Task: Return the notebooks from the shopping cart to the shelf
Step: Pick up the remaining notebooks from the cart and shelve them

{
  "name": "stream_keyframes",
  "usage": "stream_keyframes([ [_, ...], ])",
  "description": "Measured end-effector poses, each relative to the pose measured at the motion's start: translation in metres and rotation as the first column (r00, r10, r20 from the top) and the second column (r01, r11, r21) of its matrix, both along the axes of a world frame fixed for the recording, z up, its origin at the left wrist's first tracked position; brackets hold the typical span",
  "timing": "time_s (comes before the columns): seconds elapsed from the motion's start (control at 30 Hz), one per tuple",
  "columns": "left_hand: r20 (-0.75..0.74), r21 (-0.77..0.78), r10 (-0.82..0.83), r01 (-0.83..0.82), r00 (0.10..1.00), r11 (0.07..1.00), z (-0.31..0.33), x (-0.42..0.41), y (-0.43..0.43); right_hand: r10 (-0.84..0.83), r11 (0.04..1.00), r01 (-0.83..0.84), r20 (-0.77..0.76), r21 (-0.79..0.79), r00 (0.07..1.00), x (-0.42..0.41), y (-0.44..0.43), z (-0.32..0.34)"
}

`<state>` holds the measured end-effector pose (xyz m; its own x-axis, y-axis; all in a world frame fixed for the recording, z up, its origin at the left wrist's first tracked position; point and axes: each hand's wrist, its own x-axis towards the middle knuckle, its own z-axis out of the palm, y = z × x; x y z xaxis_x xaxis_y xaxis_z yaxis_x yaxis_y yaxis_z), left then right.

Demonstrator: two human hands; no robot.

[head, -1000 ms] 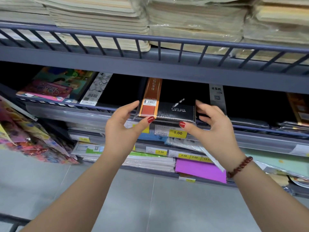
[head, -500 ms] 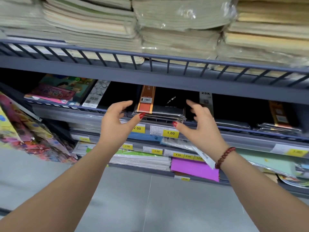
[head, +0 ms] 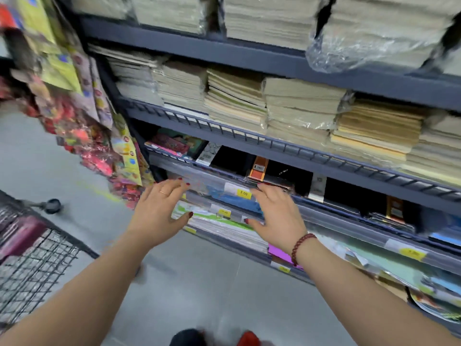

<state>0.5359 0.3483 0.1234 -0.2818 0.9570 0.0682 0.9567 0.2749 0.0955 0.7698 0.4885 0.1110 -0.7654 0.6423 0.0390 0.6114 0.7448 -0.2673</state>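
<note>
Black notebooks [head: 275, 176] shelved, hands [head: 159, 213] [head: 277, 218] just below

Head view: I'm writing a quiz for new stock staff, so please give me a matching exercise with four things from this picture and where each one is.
Things
1. shopping cart
2. bead bracelet
3. ring
4. black notebook with orange band

Places
A. on a finger of the left hand
B. on the shelf, above the 2.00 price tag
C. at the lower left of the view
D. on the wrist of the right hand

Pairs: 1-C, 2-D, 3-A, 4-B
</note>
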Motion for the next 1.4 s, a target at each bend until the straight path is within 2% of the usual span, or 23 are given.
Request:
stream_keyframes([
  [0.17,0.024,-0.068,0.251,-0.249,0.968,0.966,0.028,-0.032,-0.083,0.23,0.972,-0.232,0.036,0.037,0.972,-0.059,-0.048,0.024],
  [0.3,0.044,-0.059,0.47,-0.467,0.882,0.882,0.047,-0.065,-0.155,0.365,0.931,-0.365,0.009,0.015,0.931,-0.114,-0.093,0.043],
  [0.4,0.034,-0.009,0.55,-0.55,0.834,0.835,0.058,-0.087,-0.21,0.445,0.895,-0.445,0.0,-0.001,0.895,-0.155,-0.127,0.056],
  [0.5,0.019,-0.025,0.617,-0.617,0.787,0.787,0.066,-0.108,-0.263,0.504,0.863,-0.504,-0.007,0.032,0.863,-0.197,-0.162,0.064],
  [0.8,-0.001,-0.031,0.678,-0.678,0.735,0.735,0.064,-0.19,-0.411,0.597,0.801,-0.596,-0.004,0.057,0.802,-0.319,-0.289,0.076],
  [1.0,-0.003,-0.017,0.699,-0.698,0.716,0.715,0.062,-0.23,-0.48,0.636,0.769,-0.638,0.06,0.04,0.77,-0.382,-0.356,0.079],
  [1.13,0.046,-0.011,0.736,-0.736,0.676,0.677,0.06,-0.249,-0.509,0.657,0.752,-0.659,0.077,0.01,0.75,-0.414,-0.385,0.079],
  [1.4,0.087,0.001,0.752,-0.755,0.653,0.655,0.05,-0.31,-0.52,0.684,0.729,-0.684,0.088,-0.037,0.724,-0.503,-0.406,0.07],
])
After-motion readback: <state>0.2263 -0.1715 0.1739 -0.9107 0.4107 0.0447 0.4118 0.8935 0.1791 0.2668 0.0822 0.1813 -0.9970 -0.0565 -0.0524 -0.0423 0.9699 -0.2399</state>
